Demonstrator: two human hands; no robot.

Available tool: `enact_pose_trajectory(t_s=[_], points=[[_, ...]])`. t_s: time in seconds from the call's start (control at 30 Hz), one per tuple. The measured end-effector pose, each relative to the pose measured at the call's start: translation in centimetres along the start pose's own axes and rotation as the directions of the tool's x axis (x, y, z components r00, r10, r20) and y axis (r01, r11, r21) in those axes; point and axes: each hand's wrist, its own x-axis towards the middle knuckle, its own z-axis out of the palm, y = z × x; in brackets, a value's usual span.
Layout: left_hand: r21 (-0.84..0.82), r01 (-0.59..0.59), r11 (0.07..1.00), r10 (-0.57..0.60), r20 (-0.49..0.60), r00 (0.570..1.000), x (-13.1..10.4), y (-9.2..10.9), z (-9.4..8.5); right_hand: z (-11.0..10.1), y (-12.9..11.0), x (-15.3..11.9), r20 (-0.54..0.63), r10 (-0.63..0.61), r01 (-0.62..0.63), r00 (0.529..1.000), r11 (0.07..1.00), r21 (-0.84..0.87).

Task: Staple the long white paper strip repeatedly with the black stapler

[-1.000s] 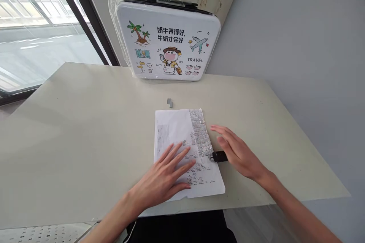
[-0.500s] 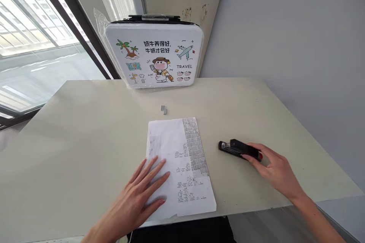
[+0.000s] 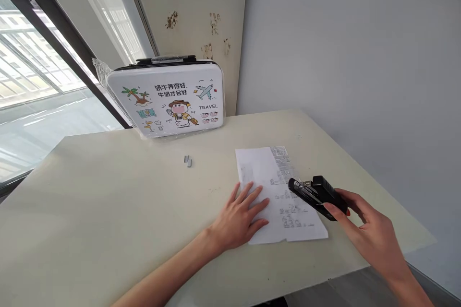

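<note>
My left hand (image 3: 245,216) lies flat with fingers spread on the left part of a white sheet of paper (image 3: 257,163). Printed text and dense rows of grey marks, which look like staples, run along the sheet's right side. Gripped between thumb and fingers of my right hand (image 3: 370,230) is a black stapler (image 3: 329,194), its jaw end pointing left. The stapler is held over the paper's right edge and hides part of it. Away to the left of the sheet lie two small grey staple strips (image 3: 188,161).
A white cartoon-printed case (image 3: 169,105) in clear plastic wrap stands at the back of the pale table (image 3: 108,211). A grey wall (image 3: 342,48) rises along the right side. At the left is a window (image 3: 32,67) with a dark frame.
My left hand has slid the paper away from the table's front edge and to the right. My right hand has lifted the stapler, now over the sheet's edge. The view has turned.
</note>
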Motion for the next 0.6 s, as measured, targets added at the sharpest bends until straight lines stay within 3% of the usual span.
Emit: enact_pose_trajectory(t_s=[0.13, 0.23, 0.33, 0.4, 0.47, 0.6], points=[[-0.041, -0.002, 0.999, 0.0, -0.068, 0.998, 5.7, 0.0, 2.1, 0.8, -1.1, 0.5, 0.072, 0.068, -0.072, 0.995, 0.996, 0.058], [-0.098, -0.021, 0.995, 0.01, -0.109, 0.994, 6.8, -0.2, 2.1, 1.8, -2.3, 1.1, 0.09, 0.03, -0.04, 0.996, 0.993, 0.11], [-0.234, 0.002, 0.972, -0.045, -0.181, 0.982, 4.4, -1.6, 0.8, 3.4, -3.9, 1.8, 0.136, -0.045, 0.025, 0.99, 0.989, 0.147], [-0.364, 0.074, 0.928, -0.171, -0.242, 0.955, 1.6, -3.4, -0.7, 4.8, -5.3, 2.3, 0.199, -0.12, 0.083, 0.973, 0.979, 0.187], [-0.488, 0.2, 0.85, -0.366, -0.274, 0.889, -1.4, -5.4, -2.2, 6.7, -7.1, 2.9, 0.277, -0.219, 0.151, 0.936, 0.958, 0.246], [-0.634, 0.391, 0.667, -0.663, -0.264, 0.701, -6.0, -8.3, -4.8, 11.4, -11.0, 3.6, 0.415, -0.402, 0.253, 0.816, 0.894, 0.37]])
